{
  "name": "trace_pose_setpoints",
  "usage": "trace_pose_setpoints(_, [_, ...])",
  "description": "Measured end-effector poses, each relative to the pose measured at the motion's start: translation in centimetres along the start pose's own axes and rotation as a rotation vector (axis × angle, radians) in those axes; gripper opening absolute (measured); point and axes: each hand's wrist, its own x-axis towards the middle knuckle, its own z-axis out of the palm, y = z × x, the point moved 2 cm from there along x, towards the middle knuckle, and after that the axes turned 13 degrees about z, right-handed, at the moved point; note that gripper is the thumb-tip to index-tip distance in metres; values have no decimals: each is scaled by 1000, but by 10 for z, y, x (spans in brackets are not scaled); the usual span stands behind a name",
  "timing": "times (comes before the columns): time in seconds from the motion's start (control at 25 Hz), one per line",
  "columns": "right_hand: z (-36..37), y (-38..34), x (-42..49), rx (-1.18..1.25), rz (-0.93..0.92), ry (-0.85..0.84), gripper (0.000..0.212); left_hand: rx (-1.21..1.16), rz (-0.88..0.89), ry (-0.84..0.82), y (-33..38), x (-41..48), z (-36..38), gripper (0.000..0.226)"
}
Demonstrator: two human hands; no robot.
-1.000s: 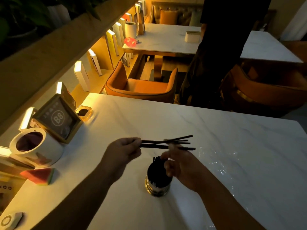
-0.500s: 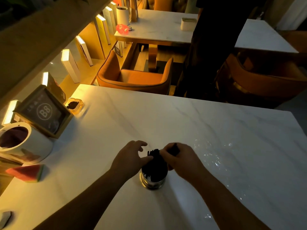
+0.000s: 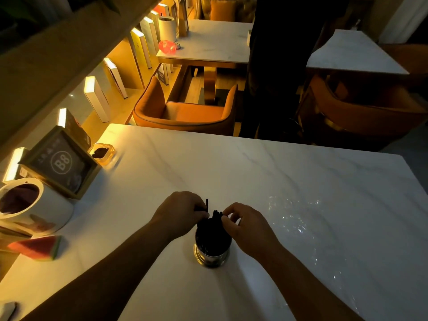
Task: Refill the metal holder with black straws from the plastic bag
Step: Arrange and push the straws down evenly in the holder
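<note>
A round metal holder (image 3: 211, 257) stands on the white marble table (image 3: 231, 167), packed with upright black straws (image 3: 213, 230). My left hand (image 3: 179, 213) is at the holder's upper left rim, fingers pinched on a black straw whose tip sticks up above the bunch. My right hand (image 3: 249, 224) is at the upper right rim, fingertips pinched on the tops of the straws. The clear plastic bag (image 3: 298, 225) lies flat on the table to the right of the holder, visible mostly as glints.
At the table's left edge stand a framed "B8" sign (image 3: 61, 162), a white cylindrical container (image 3: 34, 205), a small amber dish (image 3: 102, 152) and a watermelon-slice object (image 3: 38, 247). An orange chair (image 3: 183, 112) and a standing person in dark clothes (image 3: 278, 66) are beyond the far edge.
A second ago both hands held a bunch of straws level above the holder. The straws now stand in the holder, and both hands have come down to its rim.
</note>
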Motion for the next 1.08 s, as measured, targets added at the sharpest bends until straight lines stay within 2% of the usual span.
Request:
trace_pose_setpoints(0.2, [-10, -9, 1, 30, 25, 34, 7, -131, -38, 106, 2, -9, -75, 6])
trace_pose_setpoints(0.4, [-9, -11, 5, 61, 86, -19, 16, -247, -23, 145, -5, -25, -108, 11])
trace_pose_setpoints(0.48, [-9, -13, 3, 171, 93, -57, 28, -320, -37, 251, -11, -31, -108, 10])
trace_pose_setpoints(0.6, [-13, -17, -4, 376, 96, -170, 53, -599, -130, 472, -24, -40, -100, 8])
trace_pose_setpoints(0.68, [-12, -20, -9, 452, 129, -269, 61, -883, -239, 585, -31, -45, -87, 8])
trace_pose_setpoints(0.76, [-9, -25, -13, 544, 194, -373, 62, -1196, -332, 652, -32, -50, -70, 25])
trace_pose_setpoints(0.84, [-6, -32, -16, 714, 255, -457, 63, -1460, -415, 685, -29, -53, -48, 34])
trace_pose_setpoints(0.92, [-6, -40, -13, 968, 307, -500, 63, -1644, -508, 684, -23, -53, -22, 30])
trace_pose_setpoints(1.0, [-10, -47, -9, 1117, 301, -451, 57, -1763, -571, 644, -16, -52, 3, 24])
trace_pose_setpoints(1.08, [-16, -54, -4, 1054, 232, -329, 36, -1856, -586, 573, -10, -51, 24, 16])
